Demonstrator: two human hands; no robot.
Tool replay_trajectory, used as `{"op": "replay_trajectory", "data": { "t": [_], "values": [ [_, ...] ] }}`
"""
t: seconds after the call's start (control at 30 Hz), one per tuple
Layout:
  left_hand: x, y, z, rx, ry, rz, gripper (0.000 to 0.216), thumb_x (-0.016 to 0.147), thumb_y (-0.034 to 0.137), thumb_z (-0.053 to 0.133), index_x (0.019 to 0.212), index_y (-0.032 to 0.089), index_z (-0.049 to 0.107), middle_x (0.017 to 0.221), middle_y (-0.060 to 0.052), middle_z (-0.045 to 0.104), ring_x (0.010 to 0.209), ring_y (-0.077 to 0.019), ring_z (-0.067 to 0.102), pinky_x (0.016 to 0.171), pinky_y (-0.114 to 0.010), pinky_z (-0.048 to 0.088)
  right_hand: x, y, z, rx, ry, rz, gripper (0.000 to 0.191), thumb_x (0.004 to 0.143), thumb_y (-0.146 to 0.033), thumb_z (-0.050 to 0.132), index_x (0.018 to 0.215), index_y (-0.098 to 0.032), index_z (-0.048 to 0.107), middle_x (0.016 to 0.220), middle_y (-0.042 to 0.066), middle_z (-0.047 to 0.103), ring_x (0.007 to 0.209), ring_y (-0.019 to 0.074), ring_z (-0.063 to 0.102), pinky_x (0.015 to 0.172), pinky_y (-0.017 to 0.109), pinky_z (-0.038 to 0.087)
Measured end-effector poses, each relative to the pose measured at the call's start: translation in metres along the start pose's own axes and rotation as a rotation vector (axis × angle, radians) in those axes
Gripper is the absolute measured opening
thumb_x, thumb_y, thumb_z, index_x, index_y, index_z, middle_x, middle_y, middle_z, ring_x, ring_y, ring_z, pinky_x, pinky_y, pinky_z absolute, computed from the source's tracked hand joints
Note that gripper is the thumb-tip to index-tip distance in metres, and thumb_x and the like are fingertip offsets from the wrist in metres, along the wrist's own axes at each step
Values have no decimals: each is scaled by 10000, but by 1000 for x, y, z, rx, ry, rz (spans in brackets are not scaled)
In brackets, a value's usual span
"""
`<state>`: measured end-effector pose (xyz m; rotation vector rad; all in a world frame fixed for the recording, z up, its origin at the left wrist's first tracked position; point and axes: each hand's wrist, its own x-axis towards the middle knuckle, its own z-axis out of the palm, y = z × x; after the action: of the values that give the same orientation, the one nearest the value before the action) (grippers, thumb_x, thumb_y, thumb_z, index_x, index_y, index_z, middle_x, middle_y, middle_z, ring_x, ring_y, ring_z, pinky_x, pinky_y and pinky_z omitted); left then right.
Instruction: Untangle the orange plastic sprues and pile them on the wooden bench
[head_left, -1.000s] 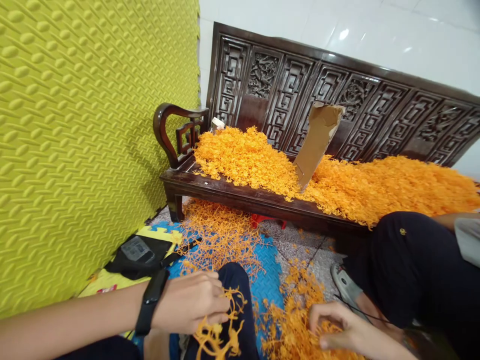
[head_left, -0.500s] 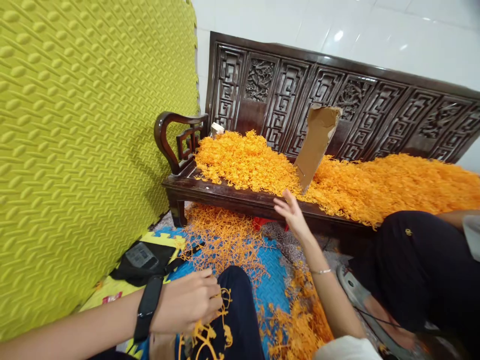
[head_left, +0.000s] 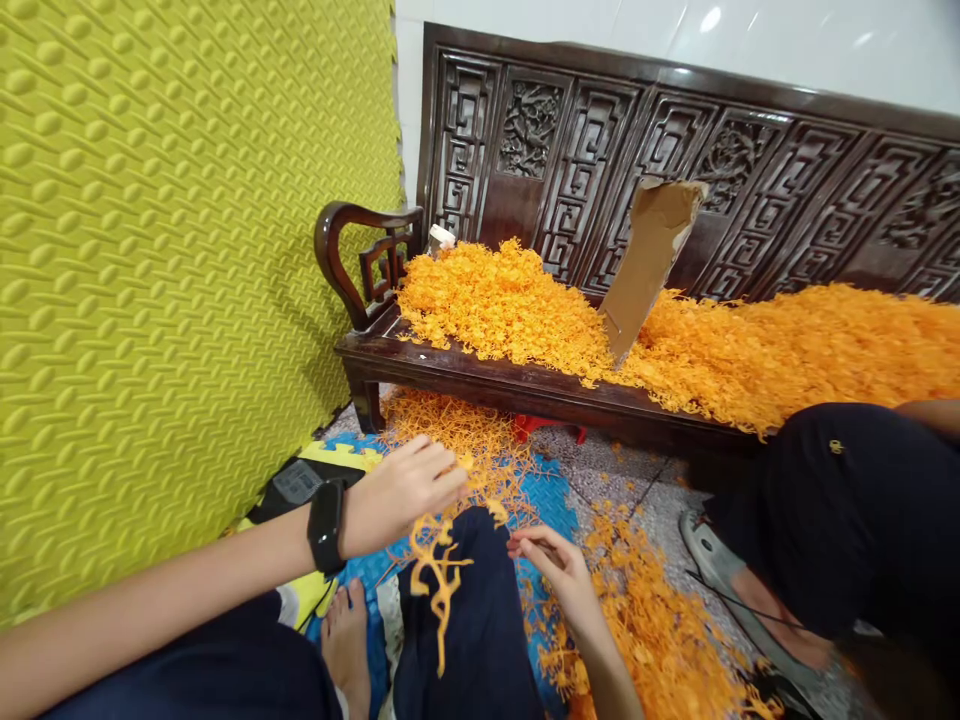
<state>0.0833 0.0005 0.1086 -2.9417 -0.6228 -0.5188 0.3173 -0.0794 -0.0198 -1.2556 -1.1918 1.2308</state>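
My left hand [head_left: 409,492], with a black band on the wrist, is closed over my raised knee. From its fingers hangs a bunch of branching orange plastic strands [head_left: 439,575], with small blossom-like bits on them. My right hand [head_left: 559,565] is just right of the knee, thumb and fingertips drawn together. Whatever they may pinch is too small to make out. Below and beside it, a heap of loose orange pieces [head_left: 645,620] covers the floor. Thin orange strands [head_left: 465,425] lie in a tangle beyond my left hand.
A dark carved wooden bench [head_left: 480,365] bears large orange piles [head_left: 502,300], split by an upright cardboard piece [head_left: 645,260]. A yellow foam mat [head_left: 187,250] stands along the left. Another person's knee [head_left: 810,500] is at the right. A red object [head_left: 536,425] shows under the bench.
My right hand has come back from the bench's front edge to beside my knee, its fingers closing. My left hand has moved forward and up, with the orange strands dangling from it.
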Motion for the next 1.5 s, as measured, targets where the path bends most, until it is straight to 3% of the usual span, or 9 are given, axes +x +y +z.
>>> {"op": "replay_trajectory", "data": {
  "t": [0.17, 0.27, 0.37, 0.43, 0.57, 0.77, 1.07, 1.27, 1.5],
  "values": [
    [24, 13, -18, -621, 156, -362, 233, 888, 288, 430, 720, 150, 514, 665, 21, 512, 615, -100, 463, 596, -221, 362, -27, -42, 17, -46, 235, -233, 204, 838, -319, 525, 995, -190, 549, 972, 76, 609, 805, 172, 612, 809, 341, 474],
    [40, 24, -27, -791, 213, -384, 232, 862, 296, 469, 698, 141, 523, 651, 25, 494, 617, -97, 455, 587, -216, 362, -37, -66, 21, -97, 498, -463, 359, 846, -278, 509, 1187, -243, 401, 1177, 102, 496, 854, 161, 584, 808, 345, 470],
    [50, 36, -30, -858, 163, -297, 233, 855, 301, 488, 695, 136, 533, 651, 34, 490, 615, -86, 447, 593, -204, 360, -45, -83, 13, -230, 530, -582, 550, 803, -276, 574, 1286, -265, 312, 1284, 117, 414, 981, 196, 547, 830, 354, 457],
    [53, 45, -28, -880, 88, -221, 224, 855, 292, 493, 705, 133, 542, 641, 38, 493, 605, -79, 443, 588, -192, 358, -51, -88, 4, -325, 473, -581, 525, 795, -265, 589, 1272, -261, 370, 1227, 98, 487, 1012, 206, 538, 858, 357, 439],
    [54, 56, -21, -800, -54, -60, 215, 861, 268, 488, 720, 125, 564, 637, 24, 517, 602, -86, 462, 581, -187, 361, -65, -84, -5, -442, 348, -547, 159, 815, -229, 567, 964, -241, 621, 916, 44, 639, 868, 196, 584, 793, 329, 442],
    [47, 60, -7, -741, -242, 165, 232, 876, 259, 472, 725, 140, 601, 688, -15, 603, 647, -113, 527, 663, -215, 380, -70, -60, -5, 5, 537, -405, 180, 834, -302, 519, 775, -187, 645, 674, 42, 589, 570, 148, 520, 525, 270, 419],
    [37, 54, 26, -1208, -293, -312, 322, 808, 389, 539, 656, 116, 617, 530, 35, 483, 476, -62, 404, 459, -169, 299, -28, -51, 9, 483, 728, -224, 195, 674, -331, 679, 685, -138, 661, 713, 44, 600, 515, 76, 454, 441, 195, 337],
    [41, 47, 32, -1457, -232, -451, 316, 759, 392, 571, 608, 116, 589, 544, 32, 497, 454, -59, 402, 450, -179, 298, -4, -54, 14, 605, 768, -209, 231, 624, -348, 729, 677, -132, 668, 636, 6, 567, 506, 42, 435, 444, 152, 342],
    [54, 55, 39, -1472, -151, -482, 272, 764, 334, 560, 598, 119, 590, 498, 47, 457, 434, -54, 367, 442, -179, 281, 6, -58, 0, 647, 809, -280, 195, 654, -310, 708, 703, -129, 651, 707, 5, 575, 514, 29, 433, 448, 140, 367]
  ]
}}
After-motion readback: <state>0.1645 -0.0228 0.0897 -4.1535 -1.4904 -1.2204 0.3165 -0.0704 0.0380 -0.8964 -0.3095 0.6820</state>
